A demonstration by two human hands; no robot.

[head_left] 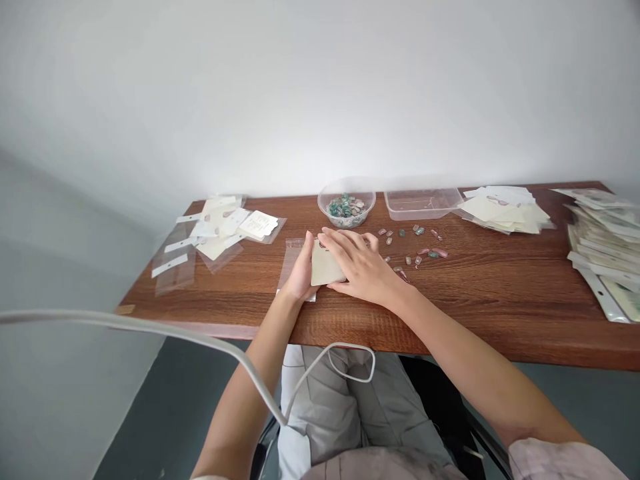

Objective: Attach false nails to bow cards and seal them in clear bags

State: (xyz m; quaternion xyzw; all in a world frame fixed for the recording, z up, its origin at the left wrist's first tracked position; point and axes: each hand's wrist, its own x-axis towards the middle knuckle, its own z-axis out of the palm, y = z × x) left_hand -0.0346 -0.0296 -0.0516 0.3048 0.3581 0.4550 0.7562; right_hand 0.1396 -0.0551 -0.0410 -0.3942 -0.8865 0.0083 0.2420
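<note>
A cream-coloured card with a small dark print near its top is held just above the front part of the table. My left hand grips it from the left, thumb upright along the edge. Across its upper right side lies my right hand, with bent fingers closed on the card and hiding part of it. Under my left hand a clear plastic bag with a white strip lies flat. Small glossy pink and green pieces, too small to name surely, are scattered right of my right hand.
Behind my hands stand a round clear bowl of similar pieces and a shallow clear box. Cards and bags lie left; card piles and stacked packets lie right. A white cable crosses in front.
</note>
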